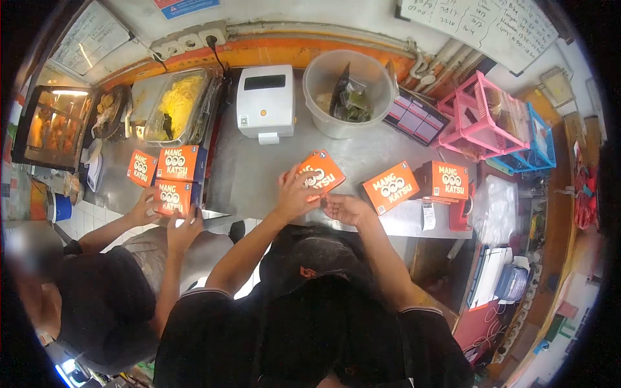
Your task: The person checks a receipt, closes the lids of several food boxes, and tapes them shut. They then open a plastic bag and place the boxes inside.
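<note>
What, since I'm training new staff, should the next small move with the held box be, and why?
Probably bring the right hand up onto the box: only the left hand grips it, tilted over the counter, and the right lies open just beside it.

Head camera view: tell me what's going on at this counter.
The person's left hand grips an orange Mang Katsu box above the steel counter, with the right hand at its near corner. Two more Mang Katsu boxes lie on the counter to the right. At the left, a co-worker's hands rest on a stack of the same boxes. A white label printer and a clear tub stand behind.
</note>
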